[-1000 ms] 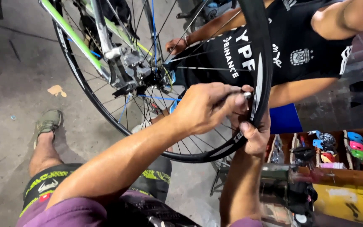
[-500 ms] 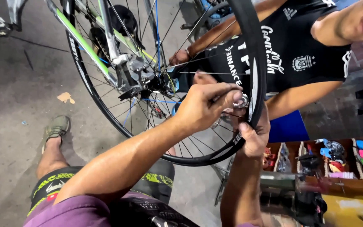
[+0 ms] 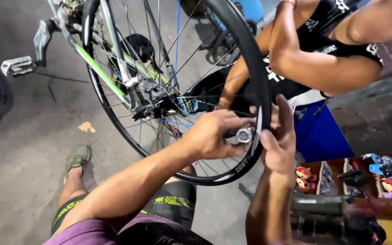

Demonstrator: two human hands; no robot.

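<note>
Head view: left hand [image 3: 214, 136] pinches a small metal fitting [image 3: 244, 134] at the bike wheel [image 3: 250, 72] rim, low right. Right hand [image 3: 280, 145] fingers spread wide, bracing the tyre's far side. Fitting probably light, stiff, slippery; grip by fingertips. Count: 1 wheel, 1 fitting, 2 hands.

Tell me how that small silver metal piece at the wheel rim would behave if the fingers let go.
The small silver piece looks round, so it would probably roll. Being metal, it seems stiff. The left hand pinches it by fingertips, so it may slip easily.
</note>
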